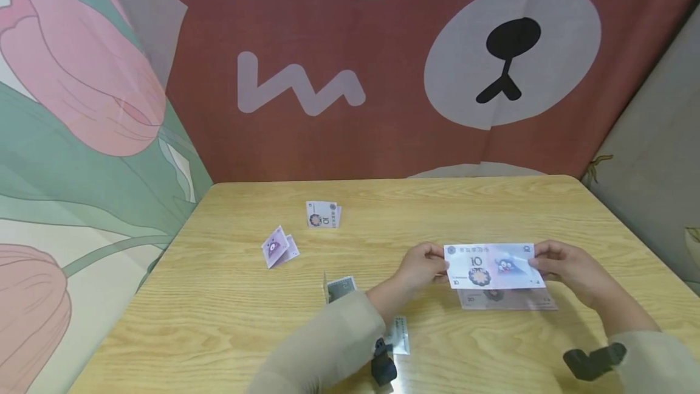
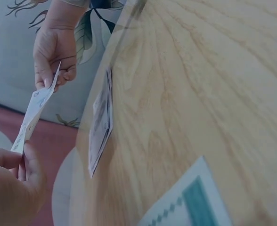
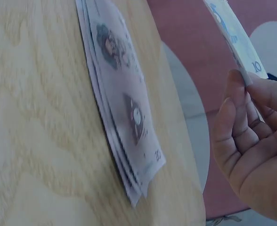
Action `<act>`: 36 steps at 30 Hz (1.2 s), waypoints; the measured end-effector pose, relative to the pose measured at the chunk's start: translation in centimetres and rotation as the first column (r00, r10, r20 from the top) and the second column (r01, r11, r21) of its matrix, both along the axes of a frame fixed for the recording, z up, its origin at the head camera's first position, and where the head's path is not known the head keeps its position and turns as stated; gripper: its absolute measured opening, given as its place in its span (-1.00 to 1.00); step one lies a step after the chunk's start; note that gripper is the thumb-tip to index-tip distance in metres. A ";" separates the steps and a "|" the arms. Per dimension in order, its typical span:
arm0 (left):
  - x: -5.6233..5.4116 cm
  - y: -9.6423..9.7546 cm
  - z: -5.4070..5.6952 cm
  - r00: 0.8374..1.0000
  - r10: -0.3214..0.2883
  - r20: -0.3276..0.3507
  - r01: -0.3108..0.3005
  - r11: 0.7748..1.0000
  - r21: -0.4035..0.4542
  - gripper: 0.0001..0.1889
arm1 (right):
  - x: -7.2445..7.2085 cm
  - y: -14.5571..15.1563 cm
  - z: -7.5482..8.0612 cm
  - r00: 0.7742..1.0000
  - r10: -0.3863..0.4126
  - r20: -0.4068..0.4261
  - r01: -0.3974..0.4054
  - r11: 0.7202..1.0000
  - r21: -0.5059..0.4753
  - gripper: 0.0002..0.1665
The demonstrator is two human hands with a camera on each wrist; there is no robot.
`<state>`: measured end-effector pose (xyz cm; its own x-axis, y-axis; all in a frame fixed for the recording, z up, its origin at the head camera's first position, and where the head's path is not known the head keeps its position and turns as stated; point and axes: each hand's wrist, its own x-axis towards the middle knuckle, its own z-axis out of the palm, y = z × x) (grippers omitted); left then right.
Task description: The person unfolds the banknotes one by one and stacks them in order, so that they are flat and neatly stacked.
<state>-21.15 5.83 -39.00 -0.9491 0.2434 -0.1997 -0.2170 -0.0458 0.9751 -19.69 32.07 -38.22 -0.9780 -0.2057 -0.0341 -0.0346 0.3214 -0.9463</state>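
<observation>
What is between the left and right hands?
In the head view, a note marked 10 stretches between the left hand and the right hand, which pinch its two ends; stacked notes show partly beneath it.

Held note: pale lilac-wht w/ blue pic, dk rosette & "10". Note stack: dusty pinkish-mauve, dk print. Surface: lt yellow-brn woodgrain. Backdrop: reddish-brn, wht/blk animal-face print. Sleeves: beige.
</observation>
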 end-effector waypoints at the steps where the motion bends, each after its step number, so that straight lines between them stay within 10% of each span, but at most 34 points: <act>1: -0.1 0.2 -0.1 1.000 0.000 0.002 0.000 1.000 -0.006 -0.87 | 0.0 0.2 -0.1 1.000 -0.007 0.004 0.007 1.000 0.002 -0.93; 21: -1.1 3.7 -3.0 0.993 0.109 0.054 -0.103 0.990 -0.097 -0.85 | -0.4 1.9 -1.7 0.990 -0.095 0.106 0.070 0.973 0.222 -0.65; 36: -1.0 4.5 -3.7 0.997 0.070 0.029 -0.062 0.975 -0.216 -0.82 | -0.5 2.4 -2.8 0.984 -0.117 0.134 0.068 0.945 0.321 -0.68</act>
